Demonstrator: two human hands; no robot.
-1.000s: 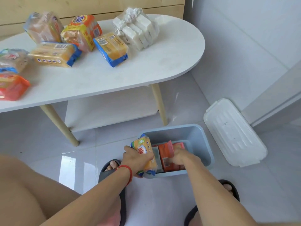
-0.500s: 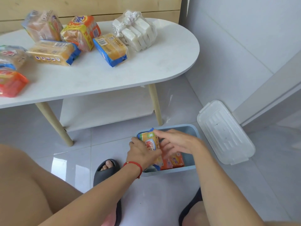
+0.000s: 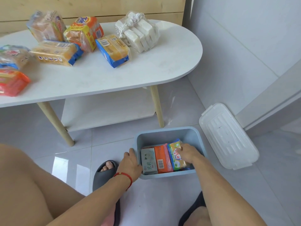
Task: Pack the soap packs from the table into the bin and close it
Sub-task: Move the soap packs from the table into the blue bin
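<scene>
A pale blue bin (image 3: 167,134) stands open on the floor below the white table (image 3: 146,69). Inside it stand a grey soap pack (image 3: 149,161), an orange soap pack (image 3: 162,159) and a yellow-green soap pack (image 3: 176,156), side by side. My right hand (image 3: 189,152) grips the yellow-green pack at the bin's right side. My left hand (image 3: 131,163) holds the bin's left rim. Several soap packs lie on the table: a Tide pack (image 3: 84,32), a blue-and-yellow pack (image 3: 112,49), a white bar bundle (image 3: 138,32) and others. The white lid (image 3: 228,137) lies on the floor to the right.
The table has wooden legs (image 3: 157,106) and a lower shelf (image 3: 107,110) just behind the bin. A white wall and door frame (image 3: 268,101) stand at the right. My feet in dark sandals (image 3: 105,170) rest on the glossy tiles beside the bin.
The yellow-green pack passed from my left hand to my right and went down into the bin's right side. My left hand let go and moved to the bin's left rim.
</scene>
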